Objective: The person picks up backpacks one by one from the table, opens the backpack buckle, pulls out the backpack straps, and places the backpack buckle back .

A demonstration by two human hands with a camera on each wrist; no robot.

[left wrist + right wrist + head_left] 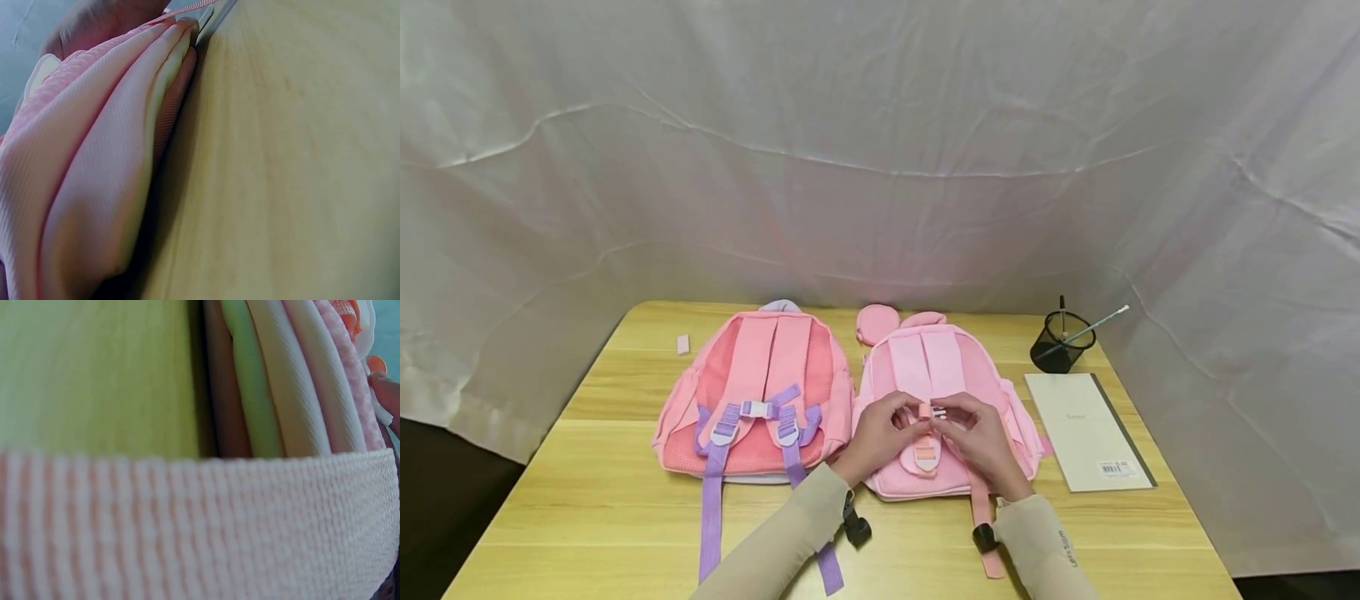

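A light pink backpack (992, 375) lies on the table with its shoulder straps up. Over its middle my left hand (883, 433) pinches a short orange strap (925, 412) between thumb and fingers. Just to the right, my right hand (976, 437) pinches a white pronged buckle piece (938, 412), close beside that strap. Below the hands shows a white strap adjuster (927, 454) with orange webbing. A long orange strap (981, 500) hangs toward the front, under my right wrist. In the right wrist view, ribbed webbing (200, 525) fills the foreground and part of a thumb (389, 394) shows.
Left of it lies a coral pink backpack (700, 367) with purple straps (711, 517) and a joined white buckle (758, 409). A round pink pouch (877, 323), an eraser-like block (682, 344), a black mesh pen cup (1055, 358) and a notebook (1086, 429) are on the table.
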